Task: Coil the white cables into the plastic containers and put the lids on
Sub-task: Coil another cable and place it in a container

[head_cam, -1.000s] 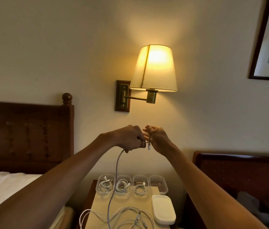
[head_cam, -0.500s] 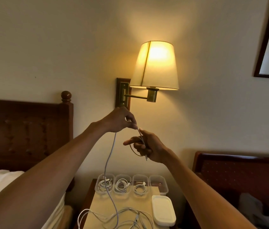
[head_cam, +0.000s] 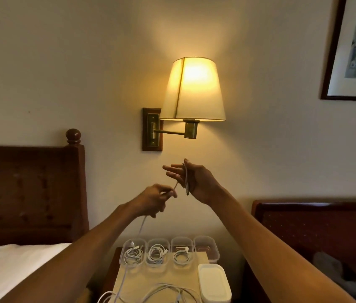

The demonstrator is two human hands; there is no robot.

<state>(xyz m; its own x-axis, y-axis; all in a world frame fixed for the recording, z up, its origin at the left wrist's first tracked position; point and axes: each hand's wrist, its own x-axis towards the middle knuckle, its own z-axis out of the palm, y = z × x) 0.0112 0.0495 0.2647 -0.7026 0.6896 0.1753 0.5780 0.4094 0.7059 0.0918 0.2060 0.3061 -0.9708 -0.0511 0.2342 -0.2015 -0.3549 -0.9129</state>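
Left hand (head_cam: 155,201) has dropped below the right hand (head_cam: 196,182), which has risen, fingers (head_cam: 170,169) spread.
Hands apart, both on one white cable (head_cam: 141,228): left pinches it, right thumb pins its end; it trails down to the near edge of the nightstand (head_cam: 133,281), whose far edge carries the plastic containers (head_cam: 205,238).

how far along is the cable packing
Done: three containers hold coiled cables. In hand: the left hand pinches a cable that the right hand has wrapped round it. Still to do: that cable, the loose cables on the table, the fourth container, apparently empty, and the lids, none on.
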